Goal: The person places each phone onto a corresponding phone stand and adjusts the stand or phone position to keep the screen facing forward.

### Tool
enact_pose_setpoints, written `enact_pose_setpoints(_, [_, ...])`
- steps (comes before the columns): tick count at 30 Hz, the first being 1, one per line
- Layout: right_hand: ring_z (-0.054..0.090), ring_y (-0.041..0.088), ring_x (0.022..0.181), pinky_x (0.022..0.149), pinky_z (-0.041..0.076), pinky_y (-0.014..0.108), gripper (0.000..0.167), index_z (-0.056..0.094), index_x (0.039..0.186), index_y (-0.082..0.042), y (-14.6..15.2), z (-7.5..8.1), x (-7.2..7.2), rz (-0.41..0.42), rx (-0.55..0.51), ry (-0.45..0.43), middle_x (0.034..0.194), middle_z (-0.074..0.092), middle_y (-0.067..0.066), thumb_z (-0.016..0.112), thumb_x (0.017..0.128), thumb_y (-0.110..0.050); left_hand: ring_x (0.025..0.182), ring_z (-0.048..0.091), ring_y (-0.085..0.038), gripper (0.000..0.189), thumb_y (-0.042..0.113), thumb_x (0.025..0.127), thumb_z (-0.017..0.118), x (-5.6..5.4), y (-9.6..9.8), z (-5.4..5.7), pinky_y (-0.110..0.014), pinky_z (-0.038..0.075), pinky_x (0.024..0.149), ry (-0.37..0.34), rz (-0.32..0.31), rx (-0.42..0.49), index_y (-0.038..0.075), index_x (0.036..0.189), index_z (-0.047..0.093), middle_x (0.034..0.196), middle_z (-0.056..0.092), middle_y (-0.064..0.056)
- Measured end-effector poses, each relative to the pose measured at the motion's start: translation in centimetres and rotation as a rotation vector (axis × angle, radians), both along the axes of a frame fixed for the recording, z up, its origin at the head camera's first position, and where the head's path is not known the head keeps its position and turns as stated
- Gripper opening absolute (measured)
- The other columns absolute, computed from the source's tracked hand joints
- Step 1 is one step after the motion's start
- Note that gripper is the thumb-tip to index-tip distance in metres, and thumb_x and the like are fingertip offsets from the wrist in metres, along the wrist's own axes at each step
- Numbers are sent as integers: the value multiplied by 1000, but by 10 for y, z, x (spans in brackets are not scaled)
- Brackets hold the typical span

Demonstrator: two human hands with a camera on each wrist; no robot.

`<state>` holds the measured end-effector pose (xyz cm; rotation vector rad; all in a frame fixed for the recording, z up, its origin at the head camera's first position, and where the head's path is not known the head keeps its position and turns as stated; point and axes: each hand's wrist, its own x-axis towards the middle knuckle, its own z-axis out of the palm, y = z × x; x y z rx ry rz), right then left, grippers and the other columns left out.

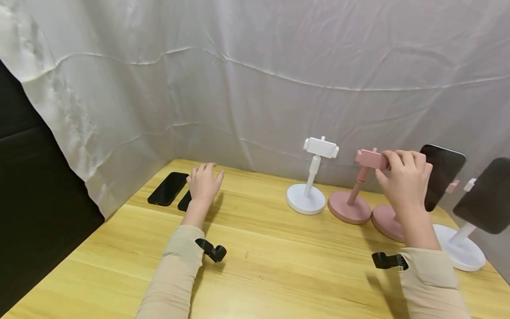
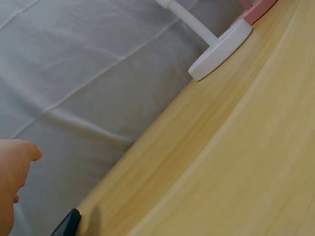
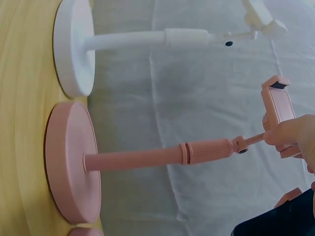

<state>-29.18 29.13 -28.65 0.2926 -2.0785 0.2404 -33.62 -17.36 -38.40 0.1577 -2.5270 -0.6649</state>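
My right hand pinches the right end of the clamp head on a pink phone stand. In the right wrist view the thumb lies against that clamp, and the stand's round base sits on the table. Over at the left, my left hand is above a black phone and partly covers it. Its fingers are loosely bent with the thumb spread away. The left wrist view shows a gap between the thumb and the phone's corner. Another black phone lies flat to the left.
A white phone stand with a bare clamp stands left of the pink one. To the right, a second pink stand and a second white stand each bear a dark phone. A grey curtain hangs behind the wooden table.
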Motion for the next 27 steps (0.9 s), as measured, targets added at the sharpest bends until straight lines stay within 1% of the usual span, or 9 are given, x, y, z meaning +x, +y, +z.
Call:
enact_pose_setpoints(3, [43,46,107,87,29,61,33,64,110,4,-3,-1,1,5,-28,1,112,59,28,73,80,-4,127,43,-42,48,47,96,55,-1,-2,-6,-62,35,99,-52,31,27,17,134,55,138,53,-14])
enact_pose_setpoints(6, [42,46,107,87,28,61,33,64,112,3,-6,-2,1,-8,-61,-5,113,59,27,73,81,-4,129,38,-44,52,48,95,56,-2,-4,-11,-62,33,101,-106,66,51,18,137,52,141,49,-15])
enact_pose_setpoints(12, [41,46,110,88,27,61,32,63,114,2,-12,-5,2,-25,-137,-31,112,57,26,70,83,-3,133,31,-47,59,48,95,56,-5,-7,-17,-64,27,106,-225,127,92,15,143,45,144,42,-21])
enact_pose_setpoints(17, [41,46,111,88,27,61,32,63,114,1,-12,-6,3,-37,-152,-36,112,56,26,70,83,-3,135,26,-48,63,47,93,59,-8,-8,-22,-66,22,107,-274,148,122,15,145,42,148,35,-24])
enact_pose_setpoints(21, [41,47,111,88,27,62,32,62,114,2,-13,-7,4,-39,-144,-42,112,56,26,70,83,-4,139,19,-49,69,47,91,62,-11,-11,-28,-68,17,108,-339,156,140,16,148,38,151,30,-26])
enact_pose_setpoints(24, [41,47,112,89,27,62,33,62,115,1,-14,-6,5,-42,-137,-54,114,55,27,70,83,-3,140,17,-50,74,48,91,62,-12,-13,-31,-67,17,109,-385,159,130,11,149,36,151,29,-28])
enact_pose_setpoints(27, [41,46,113,89,27,62,34,62,116,0,-14,-5,6,-41,-134,-63,116,56,26,69,83,-3,139,19,-50,77,50,91,61,-11,-16,-34,-65,18,109,-402,166,107,4,147,35,149,30,-30])
